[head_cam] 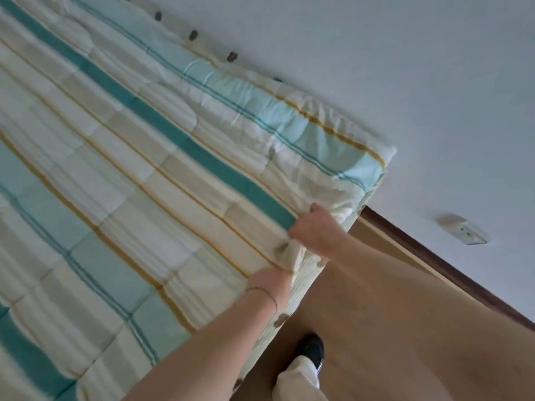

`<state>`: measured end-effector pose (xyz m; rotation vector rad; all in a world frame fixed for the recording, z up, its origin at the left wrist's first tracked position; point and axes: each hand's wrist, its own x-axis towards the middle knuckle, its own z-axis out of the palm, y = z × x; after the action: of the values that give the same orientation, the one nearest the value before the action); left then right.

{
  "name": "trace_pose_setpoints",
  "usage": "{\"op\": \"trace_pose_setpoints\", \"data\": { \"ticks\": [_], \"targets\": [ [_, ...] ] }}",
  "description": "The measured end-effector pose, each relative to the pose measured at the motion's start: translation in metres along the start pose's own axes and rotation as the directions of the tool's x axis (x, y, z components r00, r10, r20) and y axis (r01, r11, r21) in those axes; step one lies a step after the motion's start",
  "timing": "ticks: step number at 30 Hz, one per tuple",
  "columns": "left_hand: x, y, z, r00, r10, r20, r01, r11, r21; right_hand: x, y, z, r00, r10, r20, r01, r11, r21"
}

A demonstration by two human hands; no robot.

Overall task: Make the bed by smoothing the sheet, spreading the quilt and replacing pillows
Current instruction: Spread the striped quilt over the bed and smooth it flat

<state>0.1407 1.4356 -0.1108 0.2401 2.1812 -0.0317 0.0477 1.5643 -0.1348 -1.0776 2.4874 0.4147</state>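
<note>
A striped quilt in teal, pale blue, cream and mustard lies spread across the bed and fills the left of the view. My right hand is closed on the quilt's edge near its far corner. My left hand, with a thin bracelet at the wrist, reaches the same edge just below; its fingers are tucked under the fold and hidden. A cream sheet with dark spots shows along the wall side and down the bed's side. No pillow is in view.
A white wall runs right behind the bed. Wooden floor lies to the right, with a dark baseboard and a wall socket. My foot in a black shoe stands beside the bed.
</note>
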Motion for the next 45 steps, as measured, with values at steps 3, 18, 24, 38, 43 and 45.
{"op": "trace_pose_setpoints", "data": {
  "ticks": [3,18,24,38,43,45],
  "targets": [
    [-0.003,0.010,-0.004,0.977,0.147,0.155,-0.147,0.989,-0.015,-0.025,0.011,0.026,0.997,-0.009,0.081,-0.003,0.990,0.144],
    [0.072,-0.134,-0.234,0.906,-0.109,-0.409,-0.012,0.959,-0.282,0.065,0.171,-0.080,0.910,0.392,0.134,-0.386,0.684,0.619],
    [0.145,-0.178,-0.316,0.856,-0.139,-0.498,0.003,0.965,-0.264,0.153,0.195,-0.084,0.937,0.350,-0.026,-0.259,0.740,0.621],
    [0.266,-0.188,-0.351,0.801,-0.585,-0.125,0.332,0.609,-0.721,0.221,0.196,-0.101,0.956,0.243,-0.162,-0.114,0.820,0.560],
    [0.280,-0.191,-0.381,0.673,-0.720,-0.168,0.119,0.330,-0.936,0.203,0.201,-0.105,0.922,0.146,-0.358,0.067,0.852,0.520],
    [0.272,-0.175,-0.405,0.574,-0.723,-0.385,-0.125,0.387,-0.914,0.196,0.212,-0.105,0.881,0.257,-0.396,0.005,0.833,0.553]
  ]
}}
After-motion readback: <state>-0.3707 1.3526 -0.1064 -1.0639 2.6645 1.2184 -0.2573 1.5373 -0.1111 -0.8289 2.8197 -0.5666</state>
